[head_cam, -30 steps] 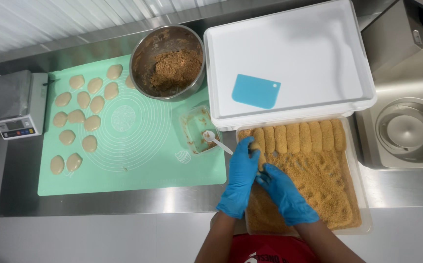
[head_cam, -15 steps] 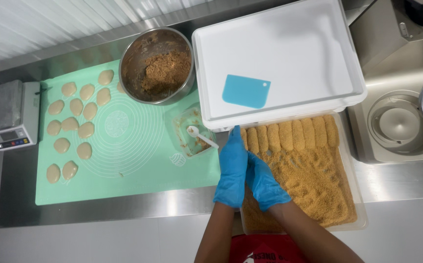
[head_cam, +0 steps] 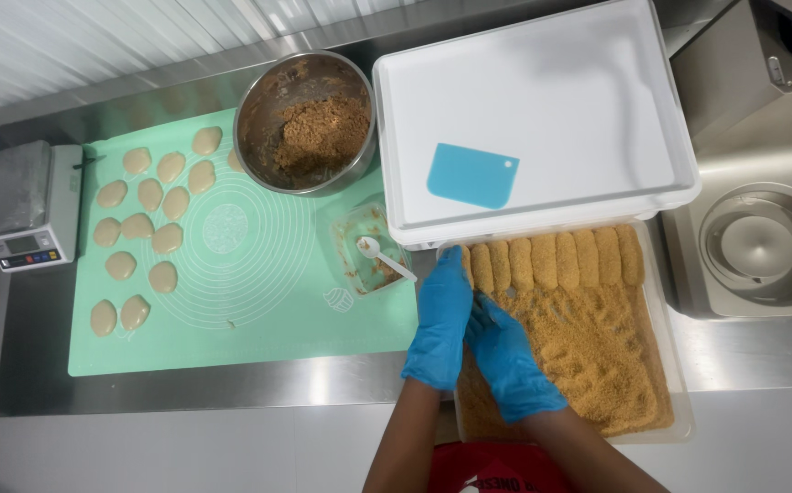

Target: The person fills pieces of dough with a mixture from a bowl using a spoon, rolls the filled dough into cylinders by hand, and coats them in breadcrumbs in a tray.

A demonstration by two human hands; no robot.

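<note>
A scale point(head_cam: 26, 208) is sitting at the far left of the steel counter, just beside the green mat. Its body is white and rectangular, with a grey weighing plate on top. A small rectangular screen point(head_cam: 12, 245) is lying in the front panel of the scale, pale grey-green, with dark characters too small to make out. Small buttons are sitting to the right of the screen on the same panel. No packages, labels or signs are showing elsewhere in the view.
</note>
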